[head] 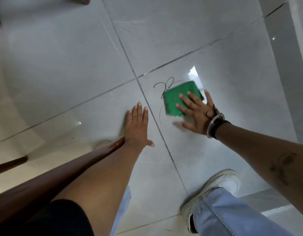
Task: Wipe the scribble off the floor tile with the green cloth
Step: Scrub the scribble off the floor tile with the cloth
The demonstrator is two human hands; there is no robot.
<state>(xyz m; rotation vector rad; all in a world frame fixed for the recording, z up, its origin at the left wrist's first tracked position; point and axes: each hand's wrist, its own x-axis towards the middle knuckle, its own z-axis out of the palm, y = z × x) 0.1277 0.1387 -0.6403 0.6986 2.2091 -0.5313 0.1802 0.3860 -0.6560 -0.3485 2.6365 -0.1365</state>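
Observation:
A black pen scribble (164, 84) loops across a glossy grey floor tile (215, 150), just right of where the grout lines cross. A folded green cloth (173, 100) lies over the scribble's right part, slightly blurred. My right hand (196, 114), with bracelets at the wrist, presses flat on the cloth with its fingers spread. A thin curved line of the scribble shows below the cloth's left edge. On the neighbouring tile to the left, my left hand (137, 126) rests flat, palm down, holding nothing.
My white shoe (215, 191) and jeans leg stand on the same tile, near the bottom right. A brown wooden rail (62, 169) runs along my left forearm, with another brown leg (9, 164) at far left. A wall base (283, 65) rises at right.

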